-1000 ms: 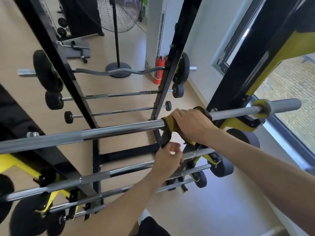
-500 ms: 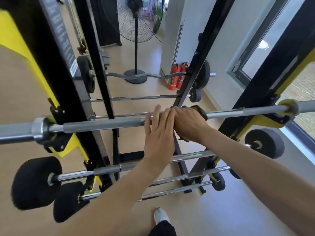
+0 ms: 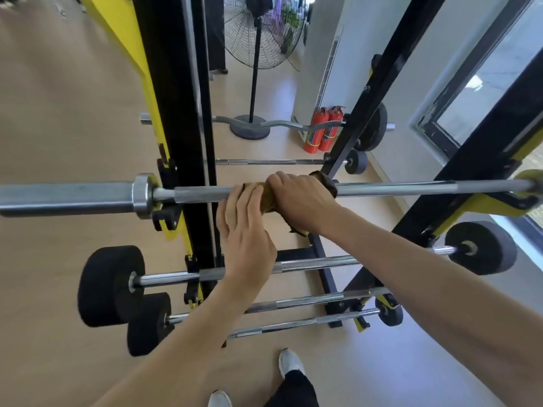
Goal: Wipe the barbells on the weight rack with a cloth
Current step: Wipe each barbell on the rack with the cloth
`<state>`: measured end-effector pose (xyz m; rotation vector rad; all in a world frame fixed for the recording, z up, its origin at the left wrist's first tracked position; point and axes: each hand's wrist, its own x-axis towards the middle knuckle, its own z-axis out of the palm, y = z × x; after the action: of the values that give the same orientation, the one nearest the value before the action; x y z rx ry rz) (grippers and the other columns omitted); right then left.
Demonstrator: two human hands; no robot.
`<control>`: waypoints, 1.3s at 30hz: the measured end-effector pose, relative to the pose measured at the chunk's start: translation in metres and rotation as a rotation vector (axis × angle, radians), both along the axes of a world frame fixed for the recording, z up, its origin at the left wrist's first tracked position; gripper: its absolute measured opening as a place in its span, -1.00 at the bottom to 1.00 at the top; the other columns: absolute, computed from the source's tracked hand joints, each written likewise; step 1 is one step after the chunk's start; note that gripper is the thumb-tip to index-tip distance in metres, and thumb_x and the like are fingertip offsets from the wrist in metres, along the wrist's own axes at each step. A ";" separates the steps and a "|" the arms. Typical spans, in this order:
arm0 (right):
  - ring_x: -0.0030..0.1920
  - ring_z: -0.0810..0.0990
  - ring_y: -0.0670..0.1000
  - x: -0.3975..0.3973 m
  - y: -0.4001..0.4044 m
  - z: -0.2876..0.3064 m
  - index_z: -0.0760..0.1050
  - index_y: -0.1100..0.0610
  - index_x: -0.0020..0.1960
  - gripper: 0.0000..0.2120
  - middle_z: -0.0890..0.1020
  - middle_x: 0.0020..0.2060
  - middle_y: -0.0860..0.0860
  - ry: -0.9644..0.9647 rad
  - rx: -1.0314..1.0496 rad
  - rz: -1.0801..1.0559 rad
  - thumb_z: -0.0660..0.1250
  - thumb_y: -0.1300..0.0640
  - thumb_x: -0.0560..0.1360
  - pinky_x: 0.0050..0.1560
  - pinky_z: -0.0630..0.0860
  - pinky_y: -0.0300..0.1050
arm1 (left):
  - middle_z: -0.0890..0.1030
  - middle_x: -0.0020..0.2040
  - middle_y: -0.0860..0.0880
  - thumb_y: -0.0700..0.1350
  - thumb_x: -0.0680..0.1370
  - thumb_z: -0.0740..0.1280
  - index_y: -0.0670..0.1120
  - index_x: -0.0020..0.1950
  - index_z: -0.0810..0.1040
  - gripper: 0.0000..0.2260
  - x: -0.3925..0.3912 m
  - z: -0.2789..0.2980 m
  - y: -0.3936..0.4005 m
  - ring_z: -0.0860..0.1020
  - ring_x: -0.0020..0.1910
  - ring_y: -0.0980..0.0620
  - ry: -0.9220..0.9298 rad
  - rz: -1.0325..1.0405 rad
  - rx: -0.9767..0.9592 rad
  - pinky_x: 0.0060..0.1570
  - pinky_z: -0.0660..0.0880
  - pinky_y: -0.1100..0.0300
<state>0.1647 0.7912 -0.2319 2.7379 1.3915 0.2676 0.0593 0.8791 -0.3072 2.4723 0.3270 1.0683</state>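
A long steel barbell (image 3: 411, 188) lies across the top hooks of the black and yellow weight rack (image 3: 173, 92). My right hand (image 3: 296, 199) grips a dark yellow cloth (image 3: 269, 198) wrapped round the bar near its middle. My left hand (image 3: 245, 233) is just left of it, fingers straight and together, fingertips touching the cloth and the bar. Below hang three more barbells (image 3: 317, 261) with black end weights (image 3: 110, 284).
A second rack behind holds a curl bar (image 3: 282, 123) and thin bars. A standing fan (image 3: 257, 33) and two red fire extinguishers (image 3: 321, 129) stand by the far wall. A window (image 3: 484, 69) is on the right. My shoes (image 3: 291, 362) are on the floor below.
My left hand rose from pinching the cloth's hanging end under the bar to lying flat against cloth and bar. Both hands and the cloth slid left along the bar as my view turned left.
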 end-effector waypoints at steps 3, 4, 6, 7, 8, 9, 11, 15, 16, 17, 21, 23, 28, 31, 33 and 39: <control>-0.05 0.60 0.05 -0.013 0.034 -0.007 0.40 0.12 0.18 -0.82 0.57 0.01 0.04 -0.037 0.056 0.073 0.25 0.10 0.61 -0.08 0.48 -0.07 | 0.41 0.45 -0.18 -0.43 0.46 0.32 -0.26 0.46 0.36 -0.44 -0.014 -0.007 0.010 0.29 0.51 -0.15 -0.090 0.010 -0.100 0.53 0.16 -0.16; -0.05 0.60 0.05 -0.018 0.051 -0.012 0.42 0.12 0.18 -0.82 0.58 0.01 0.04 -0.076 0.070 0.103 0.25 0.09 0.61 -0.08 0.51 -0.05 | 0.41 0.44 -0.20 -0.44 0.47 0.33 -0.28 0.46 0.34 -0.44 -0.019 -0.009 0.014 0.30 0.50 -0.16 -0.111 0.031 -0.145 0.50 0.21 -0.17; -0.01 0.61 0.06 -0.031 0.082 -0.023 0.43 0.14 0.23 -0.74 0.59 0.06 0.06 -0.132 0.120 0.158 0.24 0.04 0.60 -0.04 0.53 -0.04 | 0.37 0.46 -0.24 -0.41 0.49 0.33 -0.31 0.47 0.30 -0.45 -0.029 -0.014 0.023 0.31 0.48 -0.20 -0.143 0.078 -0.250 0.44 0.28 -0.19; 0.05 0.60 0.07 -0.038 0.094 -0.028 0.42 0.15 0.28 -0.69 0.59 0.11 0.07 -0.132 0.154 0.179 0.23 0.02 0.61 0.02 0.53 -0.03 | 0.35 0.47 -0.25 -0.38 0.52 0.31 -0.32 0.48 0.28 -0.47 -0.034 -0.017 0.029 0.31 0.48 -0.21 -0.159 0.086 -0.282 0.42 0.30 -0.19; 0.12 0.58 0.09 -0.044 0.102 -0.032 0.39 0.16 0.34 -0.64 0.57 0.18 0.09 -0.130 0.179 0.190 0.21 0.00 0.62 0.12 0.51 -0.01 | 0.33 0.48 -0.26 -0.34 0.54 0.27 -0.33 0.48 0.26 -0.50 -0.039 -0.019 0.033 0.30 0.49 -0.21 -0.172 0.079 -0.295 0.44 0.29 -0.17; 0.20 0.54 0.10 -0.048 0.105 -0.037 0.36 0.18 0.40 -0.59 0.55 0.24 0.10 -0.134 0.207 0.200 0.19 0.00 0.63 0.24 0.45 0.02 | 0.33 0.48 -0.27 -0.30 0.56 0.23 -0.35 0.48 0.26 -0.52 -0.043 -0.022 0.037 0.29 0.50 -0.20 -0.182 0.059 -0.298 0.48 0.27 -0.13; 0.37 0.43 0.13 -0.053 0.098 -0.047 0.28 0.21 0.50 -0.52 0.47 0.38 0.14 -0.166 0.250 0.219 0.15 0.02 0.65 0.48 0.22 0.04 | 0.34 0.46 -0.30 -0.31 0.55 0.17 -0.38 0.44 0.30 -0.55 -0.048 -0.026 0.038 0.29 0.50 -0.16 -0.223 0.000 -0.324 0.50 0.25 -0.02; 0.60 0.00 0.13 -0.062 0.075 -0.073 0.03 0.18 0.61 -0.44 0.13 0.59 0.14 -0.099 0.347 0.277 0.12 0.09 0.68 0.58 -0.01 0.12 | 0.40 0.29 -0.33 -0.50 0.38 0.20 -0.41 0.26 0.40 -0.57 -0.053 -0.032 0.030 0.36 0.35 -0.08 -0.325 -0.047 -0.414 0.36 0.38 0.07; 0.61 -0.03 0.10 -0.065 0.069 -0.083 0.00 0.15 0.61 -0.41 0.08 0.60 0.12 -0.027 0.340 0.285 0.14 0.08 0.67 0.58 0.01 0.13 | 0.40 0.26 -0.28 -0.52 0.32 0.22 -0.40 0.22 0.41 -0.54 -0.056 -0.036 0.027 0.37 0.31 -0.05 -0.326 -0.055 -0.429 0.31 0.40 0.10; 0.61 -0.04 0.08 -0.069 0.061 -0.094 -0.03 0.12 0.62 -0.36 0.05 0.61 0.09 0.090 0.335 0.286 0.18 0.06 0.65 0.57 0.06 0.13 | 0.39 0.25 -0.23 -0.52 0.27 0.24 -0.37 0.21 0.41 -0.51 -0.059 -0.040 0.024 0.38 0.28 0.01 -0.302 -0.065 -0.453 0.28 0.41 0.15; 0.60 -0.20 0.01 -0.078 0.022 -0.157 -0.11 0.05 0.63 -0.23 -0.14 0.62 -0.02 0.414 0.289 0.186 0.31 0.12 0.61 0.58 -0.05 0.09 | 0.42 0.25 -0.09 -0.42 0.38 0.40 -0.13 0.33 0.34 -0.43 -0.066 -0.060 0.021 0.48 0.20 0.02 0.092 -0.010 -0.724 0.18 0.54 0.17; 0.61 -0.05 0.05 -0.090 0.010 -0.182 -0.01 0.00 0.62 -0.27 -0.01 0.62 0.01 0.613 0.310 0.061 0.33 0.15 0.60 0.57 0.07 0.07 | 0.49 0.20 0.00 -0.30 0.51 0.40 0.00 0.38 0.32 -0.48 -0.063 -0.067 0.027 0.54 0.09 0.09 0.400 -0.060 -0.928 -0.01 0.55 0.33; 0.13 0.59 -0.04 -0.103 -0.004 -0.193 0.42 0.14 0.40 -0.62 0.59 0.08 -0.04 0.782 0.493 -0.151 0.31 0.11 0.61 0.12 0.56 -0.19 | 0.52 0.14 0.08 -0.20 0.58 0.37 -0.04 0.46 0.36 -0.54 -0.059 -0.081 0.025 0.48 0.05 0.20 0.696 -0.158 -0.845 0.00 0.42 0.41; 0.01 0.58 -0.15 -0.089 -0.011 -0.186 0.51 -0.01 0.28 -0.71 0.61 0.01 -0.12 1.044 0.436 -0.266 0.36 0.05 0.57 0.13 0.55 -0.16 | 0.53 0.08 0.09 -0.12 0.58 0.39 0.03 0.28 0.45 -0.70 -0.058 -0.092 0.028 0.51 0.04 0.12 0.703 -0.100 -0.933 -0.04 0.42 0.32; -0.01 0.59 -0.14 -0.076 -0.013 -0.177 0.53 -0.04 0.22 -0.67 0.62 -0.01 -0.12 1.203 0.428 -0.331 0.45 -0.05 0.49 0.08 0.58 -0.19 | 0.55 0.03 0.06 -0.07 0.60 0.36 0.02 0.22 0.46 -0.79 -0.057 -0.097 0.031 0.53 0.00 0.11 0.702 -0.076 -0.983 -0.18 0.42 0.39; -0.02 0.58 -0.09 -0.038 -0.010 -0.163 0.53 -0.02 0.28 -0.53 0.60 0.06 -0.10 0.987 0.554 -0.293 0.55 0.01 0.41 0.02 0.62 -0.15 | 0.62 -0.09 -0.08 -0.07 0.63 0.32 -0.06 0.24 0.48 -0.80 -0.049 -0.104 0.050 0.61 -0.25 0.02 0.616 0.090 -1.180 -0.33 0.57 0.27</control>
<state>0.1263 0.7811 -0.3947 3.7028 1.0645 -0.9899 0.0102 0.9288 -0.4114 1.5921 0.9283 -0.0182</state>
